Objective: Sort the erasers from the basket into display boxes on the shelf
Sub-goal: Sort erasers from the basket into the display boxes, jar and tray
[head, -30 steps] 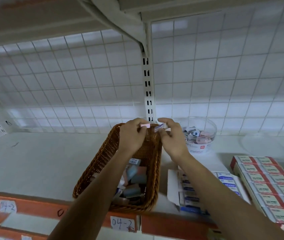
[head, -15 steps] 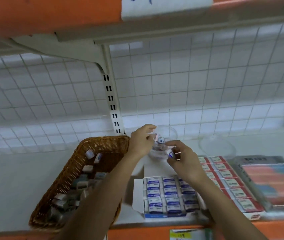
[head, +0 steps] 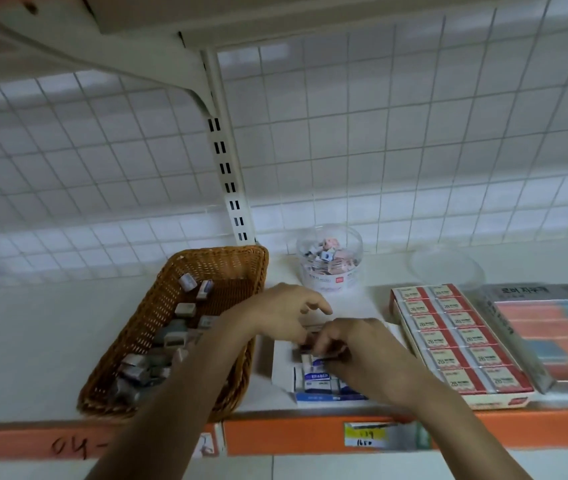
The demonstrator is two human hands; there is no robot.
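The right hand's (head: 355,344) fingertips (head: 322,344) are bunched and bent down against a small pale eraser (head: 306,358) at the back of the blue display box (head: 327,397); blur hides whether they pinch it or only touch it. At 10 o'clock from them the left hand (head: 282,313) has its index finger straightened toward 3 o'clock and its other fingers curled down to the box's far end; I cannot tell if they hold anything. Blue-sleeved erasers fill the box's near rows. At 9 o'clock of the hands, under the left forearm, is the wicker basket (head: 144,323) with loose erasers (head: 185,310) in it. At 12 o'clock stands a clear tub (head: 329,271) of small erasers, at 3 o'clock a full red display box (head: 459,344). All sit on the white shelf (head: 33,341), a price label (head: 367,434) at 6 o'clock on its orange edge.
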